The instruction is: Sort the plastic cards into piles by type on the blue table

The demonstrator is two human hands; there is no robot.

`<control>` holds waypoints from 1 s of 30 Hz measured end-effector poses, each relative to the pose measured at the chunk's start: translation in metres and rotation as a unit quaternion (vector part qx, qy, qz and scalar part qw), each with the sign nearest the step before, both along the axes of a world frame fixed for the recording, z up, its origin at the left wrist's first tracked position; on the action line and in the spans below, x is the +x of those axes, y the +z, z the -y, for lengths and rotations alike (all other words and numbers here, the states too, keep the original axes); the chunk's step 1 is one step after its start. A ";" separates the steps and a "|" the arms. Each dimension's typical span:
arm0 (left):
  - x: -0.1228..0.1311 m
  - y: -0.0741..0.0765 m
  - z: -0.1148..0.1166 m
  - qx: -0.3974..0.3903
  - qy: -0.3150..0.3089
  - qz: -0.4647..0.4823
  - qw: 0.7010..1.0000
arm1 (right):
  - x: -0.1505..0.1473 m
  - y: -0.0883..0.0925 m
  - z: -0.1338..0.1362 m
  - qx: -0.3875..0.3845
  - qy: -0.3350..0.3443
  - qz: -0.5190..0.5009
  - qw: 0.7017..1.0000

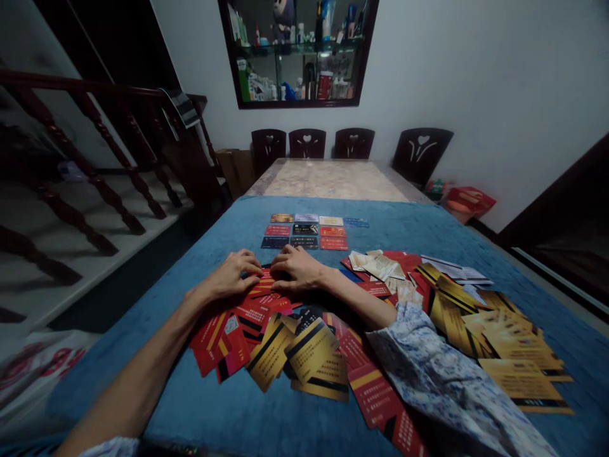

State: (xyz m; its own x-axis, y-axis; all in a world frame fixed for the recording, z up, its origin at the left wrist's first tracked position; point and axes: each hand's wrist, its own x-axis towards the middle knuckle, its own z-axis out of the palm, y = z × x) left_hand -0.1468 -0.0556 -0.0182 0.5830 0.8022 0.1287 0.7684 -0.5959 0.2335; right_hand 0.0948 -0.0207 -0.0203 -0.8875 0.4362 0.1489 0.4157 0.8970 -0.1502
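Note:
My left hand (pixel 236 273) rests at the far edge of a loose heap of red cards (pixel 252 311), its fingers curved and the thumb apart from them. Close beside it, my right hand (pixel 299 270) lies over the same heap, fingers bent toward the left hand and thumb spread. Both touch the cards; no card shows clearly gripped, and the fingertips are partly hidden. Gold cards (pixel 318 358) lie fanned out nearer to me. Beyond my hands, rows of single cards (pixel 305 230) in several colours are laid out flat.
A blue cloth (pixel 200 254) covers the near part of the table. To the right spread more gold cards (pixel 518 343), pale cards (pixel 380 265) and red ones. Dark chairs (pixel 307 143) stand at the far end; a wooden railing (pixel 95 127) runs along the left.

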 end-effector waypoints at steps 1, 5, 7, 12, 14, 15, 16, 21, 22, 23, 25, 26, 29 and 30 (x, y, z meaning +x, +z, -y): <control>0.000 0.000 0.001 0.000 0.004 0.000 1.000 | 0.000 -0.001 -0.001 0.000 -0.003 0.001 1.000; 0.002 0.002 0.005 -0.008 0.020 -0.005 1.000 | 0.002 -0.006 -0.007 -0.003 -0.015 -0.001 1.000; 0.003 0.003 0.006 -0.009 0.027 -0.007 1.000 | 0.003 -0.009 -0.010 -0.003 -0.028 -0.005 1.000; 0.003 0.004 0.006 -0.011 0.022 0.001 1.000 | 0.005 -0.016 -0.014 -0.001 -0.049 -0.022 0.999; 0.002 0.004 0.005 -0.015 0.017 0.009 1.000 | 0.005 -0.018 -0.015 -0.003 -0.040 -0.029 0.999; 0.002 0.004 0.005 -0.016 0.016 0.010 1.000 | 0.005 -0.018 -0.016 -0.004 -0.036 -0.030 0.999; 0.002 0.004 0.005 -0.018 0.016 0.011 1.000 | 0.005 -0.018 -0.016 -0.006 -0.035 -0.031 0.999; 0.002 0.006 0.006 -0.020 0.016 0.014 1.000 | 0.003 -0.020 -0.017 -0.009 -0.036 -0.043 0.998; 0.002 0.006 0.006 -0.020 0.015 0.015 1.000 | 0.003 -0.020 -0.017 -0.008 -0.035 -0.046 0.998; 0.003 0.006 0.006 -0.019 0.013 0.017 1.000 | 0.003 -0.020 -0.017 -0.006 -0.034 -0.049 0.998; 0.003 0.006 0.006 -0.015 0.010 0.021 1.000 | 0.004 -0.019 -0.017 0.000 -0.030 -0.051 0.998; 0.003 0.005 0.006 -0.012 0.008 0.022 1.000 | 0.004 -0.019 -0.017 0.004 -0.023 -0.051 0.998; 0.002 0.004 0.006 -0.005 0.001 0.023 1.000 | 0.007 -0.017 -0.016 0.020 0.011 -0.055 0.998; 0.002 0.004 0.006 -0.003 -0.002 0.024 1.000 | 0.008 -0.016 -0.016 0.027 0.024 -0.057 0.998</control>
State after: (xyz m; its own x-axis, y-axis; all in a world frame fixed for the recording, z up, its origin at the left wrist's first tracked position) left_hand -0.1446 -0.0620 -0.0140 0.5796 0.8007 0.1513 0.7540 -0.5974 0.2730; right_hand 0.1025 -0.0046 -0.0366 -0.8830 0.3829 0.2714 0.3556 0.9232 -0.1456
